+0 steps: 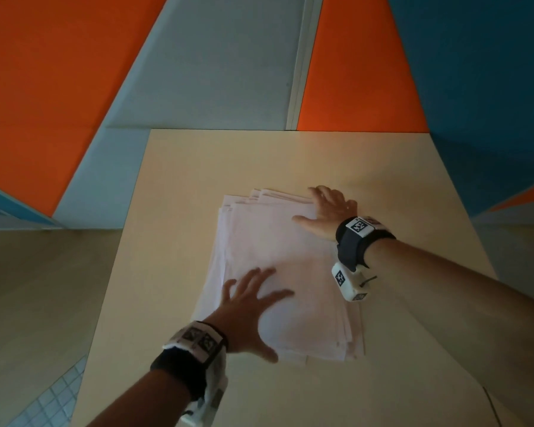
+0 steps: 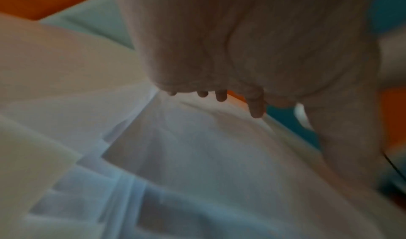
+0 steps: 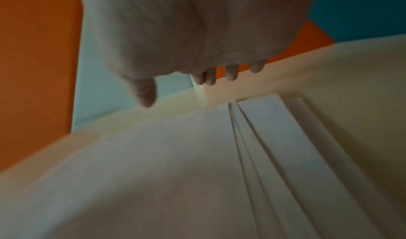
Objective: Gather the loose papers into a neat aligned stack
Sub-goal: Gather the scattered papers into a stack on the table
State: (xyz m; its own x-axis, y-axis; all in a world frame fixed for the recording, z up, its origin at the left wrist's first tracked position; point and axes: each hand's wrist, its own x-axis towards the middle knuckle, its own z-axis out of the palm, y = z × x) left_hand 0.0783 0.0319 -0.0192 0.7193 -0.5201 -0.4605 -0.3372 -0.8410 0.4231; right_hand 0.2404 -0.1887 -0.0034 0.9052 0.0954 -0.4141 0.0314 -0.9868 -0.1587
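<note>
Papers [image 1: 278, 266] lie mid-worktop [image 1: 182, 167], edges fanned. Left hand [image 1: 253, 306] spread flat on the near part; right hand [image 1: 324, 211] open at the far right corner. Judgement: thin, floppy, slippery sheets; take both long edges and square them.

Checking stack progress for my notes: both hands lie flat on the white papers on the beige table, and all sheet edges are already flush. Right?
Not quite. The papers are still fanned, edges staggered, as the head view shows. Left hand and right hand do lie on them, on the beige table.
</note>
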